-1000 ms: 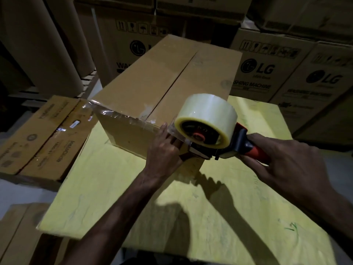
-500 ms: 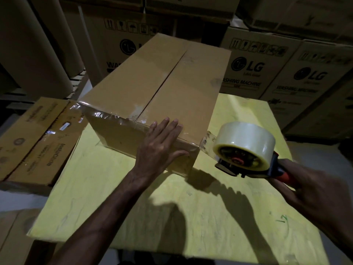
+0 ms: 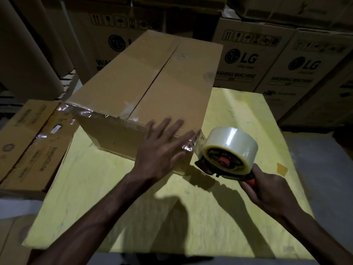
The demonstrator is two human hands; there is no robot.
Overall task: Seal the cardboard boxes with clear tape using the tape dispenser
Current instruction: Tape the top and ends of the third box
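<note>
From the head camera I have 1 view to work from. The cardboard box (image 3: 133,83) lies on the yellow table (image 3: 114,188), its 2 top flaps meeting in a seam (image 3: 156,79) that looks untaped along most of its length. A strip of clear tape (image 3: 89,113) runs along the near top edge to the right corner, where it leads to the tape dispenser (image 3: 229,150) just beside the box. The left hand (image 3: 160,150) lies flat with fingers spread on that corner, over the tape. The right hand (image 3: 267,192) is curled round the dispenser's orange handle (image 3: 251,181).

I judge the step to be finishing this edge strip. To do it well, I'd press the left palm down firmly so the stuck end cannot lift. I'd then draw the dispenser round the side wall with the tape taut, tip it so the blade cuts cleanly, and rub down the wrinkled patch at the corner.
</note>
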